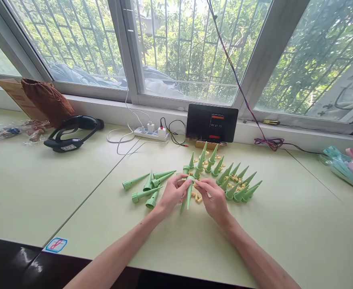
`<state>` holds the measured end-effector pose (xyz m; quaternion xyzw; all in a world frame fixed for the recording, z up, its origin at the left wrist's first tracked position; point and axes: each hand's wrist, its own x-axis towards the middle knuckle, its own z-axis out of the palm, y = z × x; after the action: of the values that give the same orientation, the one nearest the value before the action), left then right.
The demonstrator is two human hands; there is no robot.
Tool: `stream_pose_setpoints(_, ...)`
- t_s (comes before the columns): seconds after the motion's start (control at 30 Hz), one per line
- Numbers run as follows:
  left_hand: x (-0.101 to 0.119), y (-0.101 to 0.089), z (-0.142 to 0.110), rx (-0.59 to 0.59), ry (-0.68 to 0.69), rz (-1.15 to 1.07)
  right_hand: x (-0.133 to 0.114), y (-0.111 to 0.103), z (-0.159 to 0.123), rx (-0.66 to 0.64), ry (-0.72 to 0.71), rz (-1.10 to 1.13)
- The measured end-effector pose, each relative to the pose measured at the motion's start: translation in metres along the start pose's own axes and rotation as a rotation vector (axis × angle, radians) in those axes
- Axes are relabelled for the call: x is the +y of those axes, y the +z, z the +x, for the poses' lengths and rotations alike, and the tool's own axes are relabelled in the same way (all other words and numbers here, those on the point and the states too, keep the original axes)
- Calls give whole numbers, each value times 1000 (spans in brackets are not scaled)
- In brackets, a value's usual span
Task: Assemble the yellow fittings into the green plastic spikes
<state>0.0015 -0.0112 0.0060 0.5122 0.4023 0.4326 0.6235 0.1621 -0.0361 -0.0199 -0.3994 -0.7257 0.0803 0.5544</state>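
My left hand (173, 193) is closed around a green plant watering spike (189, 196), whose tip points down toward me. Against the collar of that spike, my right hand (215, 200) pinches a small yellow plug (195, 183), partly hidden by the fingertips. More yellow plugs (198, 198) lie on the table between my hands. To the left is a loose pile of green spikes (146, 194) lying at various angles. Several others, a group of upright green spikes (239, 192), stand tip-up at the right and behind my hands, with yellow plugs scattered among them.
A tablet (202, 124) showing a timer leans by the window. Left of it are a power strip (152, 133) with cables, a black headset (72, 134) and a brown pouch (45, 100). Bundled cable (269, 142) and plastic-wrapped items (345, 166) lie at right.
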Motion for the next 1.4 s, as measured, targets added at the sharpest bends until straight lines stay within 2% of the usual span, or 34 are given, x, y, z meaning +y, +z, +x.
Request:
stream_pose_setpoints(0.2,-4,2,-1,-3,48,21,0,1,0,16,6,-13)
stream_pose_setpoints(0.6,-10,1,0,-53,194,108,4,2,-4,18,118,20)
stream_pose_setpoints(1.07,-16,-1,-2,-47,222,168,-3,-2,0,-93,226,-54)
stream_pose_setpoints(1.4,-16,0,-4,-47,239,265,-5,-4,0,-131,225,-64)
